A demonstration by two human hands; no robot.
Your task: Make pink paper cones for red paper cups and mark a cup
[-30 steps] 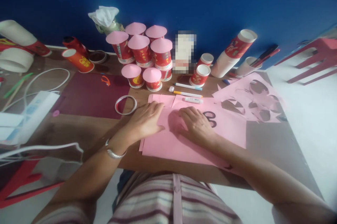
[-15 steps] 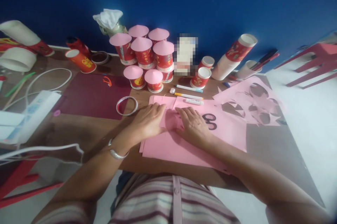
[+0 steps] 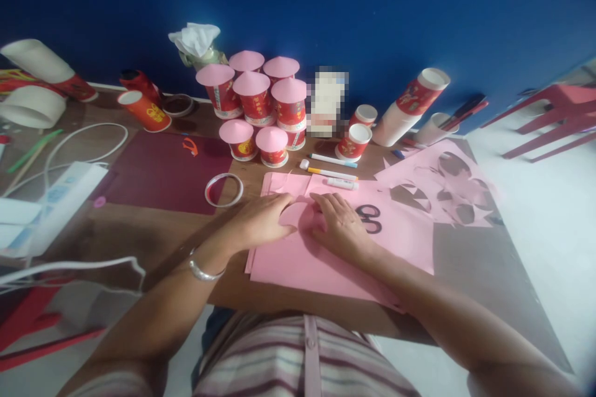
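The left hand [image 3: 261, 223] and right hand [image 3: 342, 227] lie fingers outstretched, not clenched. Their fingertips meet on a small rounded pink cut-out [image 3: 293, 214], pressing it from both sides so it stays put on the pink paper sheet [image 3: 321, 260]. Black-handled scissors [image 3: 370, 219] rest just beside the right hand, within easy reach. A glue stick [image 3: 342, 183] and markers [image 3: 333, 166] lie beyond the sheet, while the red paper cups with pink cone lids [image 3: 254, 105] stand grouped near the wall, apart from the work.

Rests left hand [image 3: 261, 223] and right hand [image 3: 342, 230] flat on pink paper [image 3: 321, 269], touching a small pink cutout [image 3: 294, 214] at its middle, near scissors [image 3: 370, 219] on its right part.
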